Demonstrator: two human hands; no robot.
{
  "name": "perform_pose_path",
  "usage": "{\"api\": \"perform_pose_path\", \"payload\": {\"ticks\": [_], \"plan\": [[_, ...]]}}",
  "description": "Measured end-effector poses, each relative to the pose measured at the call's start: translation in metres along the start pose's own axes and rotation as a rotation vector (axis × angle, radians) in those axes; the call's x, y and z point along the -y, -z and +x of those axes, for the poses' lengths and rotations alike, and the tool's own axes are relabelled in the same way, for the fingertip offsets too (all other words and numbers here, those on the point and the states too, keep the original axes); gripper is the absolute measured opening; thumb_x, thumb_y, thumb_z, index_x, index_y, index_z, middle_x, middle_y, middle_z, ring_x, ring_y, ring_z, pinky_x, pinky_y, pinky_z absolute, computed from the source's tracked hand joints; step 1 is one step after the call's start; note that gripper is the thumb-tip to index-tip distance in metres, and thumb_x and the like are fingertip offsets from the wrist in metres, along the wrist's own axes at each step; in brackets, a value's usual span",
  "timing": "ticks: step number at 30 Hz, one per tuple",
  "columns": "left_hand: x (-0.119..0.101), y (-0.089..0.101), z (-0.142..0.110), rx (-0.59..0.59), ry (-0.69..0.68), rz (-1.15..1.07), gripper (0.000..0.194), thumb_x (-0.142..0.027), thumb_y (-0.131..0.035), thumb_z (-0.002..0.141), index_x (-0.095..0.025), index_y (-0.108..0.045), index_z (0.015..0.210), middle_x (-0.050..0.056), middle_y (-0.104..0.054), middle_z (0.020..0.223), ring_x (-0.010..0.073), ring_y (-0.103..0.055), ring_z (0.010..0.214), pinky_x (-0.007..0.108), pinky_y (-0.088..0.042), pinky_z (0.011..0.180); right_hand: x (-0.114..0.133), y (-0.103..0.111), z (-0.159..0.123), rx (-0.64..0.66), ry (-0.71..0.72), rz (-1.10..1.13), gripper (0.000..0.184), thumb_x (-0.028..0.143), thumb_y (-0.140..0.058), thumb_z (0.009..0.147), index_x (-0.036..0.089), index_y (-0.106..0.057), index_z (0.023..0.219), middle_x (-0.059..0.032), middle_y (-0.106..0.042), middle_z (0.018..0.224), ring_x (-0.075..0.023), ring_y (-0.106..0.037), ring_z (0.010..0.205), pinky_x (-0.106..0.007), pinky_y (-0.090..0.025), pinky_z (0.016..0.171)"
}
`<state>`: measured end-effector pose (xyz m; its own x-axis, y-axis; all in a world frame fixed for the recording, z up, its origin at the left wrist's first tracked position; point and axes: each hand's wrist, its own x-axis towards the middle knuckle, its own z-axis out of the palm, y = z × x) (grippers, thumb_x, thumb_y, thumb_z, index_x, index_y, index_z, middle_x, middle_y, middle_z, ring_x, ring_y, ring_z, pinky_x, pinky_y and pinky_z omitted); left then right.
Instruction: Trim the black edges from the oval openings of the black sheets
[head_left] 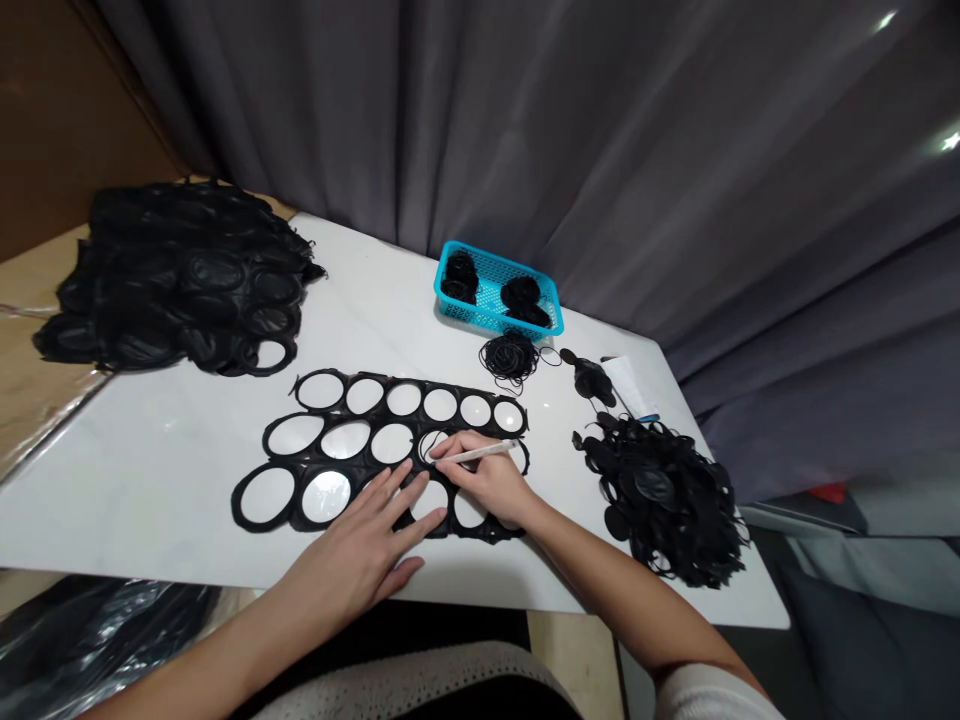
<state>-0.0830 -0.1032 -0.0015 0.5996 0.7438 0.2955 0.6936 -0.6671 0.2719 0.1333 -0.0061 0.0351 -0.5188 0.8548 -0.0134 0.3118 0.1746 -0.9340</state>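
A black sheet [297, 518] with rows of round holes lies flat on the white table, which shows through the holes. My left hand [367, 540] rests on the sheet's near part, fingers spread and flat, covering some holes. In my right hand [491, 483] is a slim white pen-like tool [487, 452], pinched between fingers and thumb. Its tip reaches into a middle-row hole, where a thin black ring [425, 443] shows along the edge. Exactly what kind of tool it is I cannot make out. My right hand hides several holes at the sheet's right.
A pile of black holed sheets [187, 280] sits at the far left. At the back, a blue basket [495, 318] holds black bundles, with a heap of thin black rings [510, 357] before it. Black scraps [664, 495] and white paper [631, 385] lie right. Grey curtains [480, 120] hang behind.
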Motion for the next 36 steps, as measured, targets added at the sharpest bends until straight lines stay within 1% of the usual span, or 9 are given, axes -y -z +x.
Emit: {"api": "perform_pose_path", "payload": {"ticks": [10, 14, 17, 19, 23, 25, 27, 31, 36], "plan": [[-0.001, 0.001, 0.0, 0.01, 0.001, -0.004, 0.052, -0.033, -0.061, 0.096, -0.03, -0.051, 0.147, 0.009, -0.041, 0.16, 0.0352, -0.034, 0.149, 0.054, -0.04, 0.116, 0.005, -0.002, -0.004, -0.021, 0.075, -0.15, 0.017, 0.023, -0.065, 0.092, 0.022, -0.061, 0.076, -0.0049, -0.075, 0.105, -0.0212, -0.065, 0.102, -0.038, -0.05, 0.093], [0.001, 0.001, 0.0, 0.018, -0.003, 0.015, 0.053, -0.035, -0.061, 0.097, -0.031, -0.049, 0.148, 0.009, -0.04, 0.161, 0.0353, -0.033, 0.15, 0.054, -0.04, 0.116, 0.001, -0.015, -0.018, 0.03, 0.228, -0.375, 0.009, 0.02, -0.057, 0.096, 0.022, -0.065, 0.097, -0.0115, -0.07, 0.121, -0.0266, -0.058, 0.115, -0.045, -0.046, 0.097], [0.002, 0.002, 0.001, 0.014, -0.017, 0.027, 0.051, -0.036, -0.061, 0.096, -0.031, -0.052, 0.146, 0.01, -0.044, 0.158, 0.0367, -0.035, 0.148, 0.055, -0.041, 0.114, -0.004, -0.015, -0.013, 0.1, 0.311, -0.568, 0.015, 0.021, -0.061, 0.092, 0.02, -0.065, 0.106, -0.0156, -0.067, 0.127, -0.032, -0.055, 0.117, -0.049, -0.04, 0.098], [0.002, 0.003, 0.003, 0.003, -0.019, 0.018, 0.049, -0.035, -0.061, 0.096, -0.031, -0.054, 0.144, 0.009, -0.046, 0.156, 0.0367, -0.035, 0.148, 0.056, -0.039, 0.116, -0.008, -0.002, 0.005, 0.019, 0.297, -0.625, 0.015, 0.02, -0.058, 0.093, 0.02, -0.065, 0.106, -0.0147, -0.069, 0.118, -0.0314, -0.056, 0.112, -0.048, -0.038, 0.097], [0.001, 0.005, 0.004, -0.015, -0.021, 0.03, 0.048, -0.035, -0.06, 0.097, -0.032, -0.054, 0.144, 0.008, -0.049, 0.154, 0.0369, -0.034, 0.148, 0.056, -0.037, 0.117, -0.01, 0.047, 0.047, -0.384, 0.162, -0.594, 0.018, 0.021, -0.046, 0.097, 0.021, -0.064, 0.095, -0.0114, -0.07, 0.1, -0.0289, -0.059, 0.101, -0.046, -0.039, 0.096], [0.002, 0.006, 0.003, -0.024, -0.028, 0.035, 0.047, -0.033, -0.059, 0.097, -0.033, -0.055, 0.144, 0.007, -0.048, 0.155, 0.0362, -0.035, 0.148, 0.055, -0.037, 0.117, -0.01, 0.069, 0.055, -0.517, 0.103, -0.458, 0.016, 0.027, -0.048, 0.097, 0.022, -0.061, 0.087, -0.0081, -0.07, 0.097, -0.0257, -0.061, 0.094, -0.041, -0.044, 0.09], [0.003, 0.008, 0.003, -0.035, -0.036, 0.034, 0.046, -0.031, -0.06, 0.097, -0.033, -0.056, 0.143, 0.007, -0.047, 0.155, 0.0356, -0.035, 0.148, 0.054, -0.038, 0.117, -0.011, 0.081, 0.051, -0.567, 0.025, -0.226, 0.018, 0.033, -0.057, 0.093, 0.023, -0.056, 0.078, -0.0045, -0.071, 0.092, -0.0217, -0.062, 0.085, -0.035, -0.049, 0.08], [0.004, 0.011, 0.007, -0.054, -0.051, 0.03, 0.046, -0.039, -0.062, 0.095, -0.03, -0.058, 0.14, 0.011, -0.049, 0.153, 0.0375, -0.038, 0.146, 0.055, -0.042, 0.113, -0.017, 0.084, 0.021, -0.521, -0.175, 0.427, 0.034, 0.034, -0.079, 0.076, 0.023, -0.047, 0.069, -0.0009, -0.07, 0.08, -0.0172, -0.067, 0.08, -0.023, -0.052, 0.059], [-0.008, -0.002, 0.028, 0.008, -0.135, -0.051, 0.048, -0.031, -0.059, 0.096, -0.021, -0.053, 0.142, 0.016, -0.047, 0.154, 0.0335, -0.042, 0.144, 0.052, -0.04, 0.116, -0.019, 0.083, -0.017, -0.493, -0.358, 1.122, 0.032, 0.014, -0.083, 0.072, 0.021, -0.052, 0.074, -0.0049, -0.074, 0.09, -0.0186, -0.074, 0.094, -0.016, -0.059, 0.057]]}}
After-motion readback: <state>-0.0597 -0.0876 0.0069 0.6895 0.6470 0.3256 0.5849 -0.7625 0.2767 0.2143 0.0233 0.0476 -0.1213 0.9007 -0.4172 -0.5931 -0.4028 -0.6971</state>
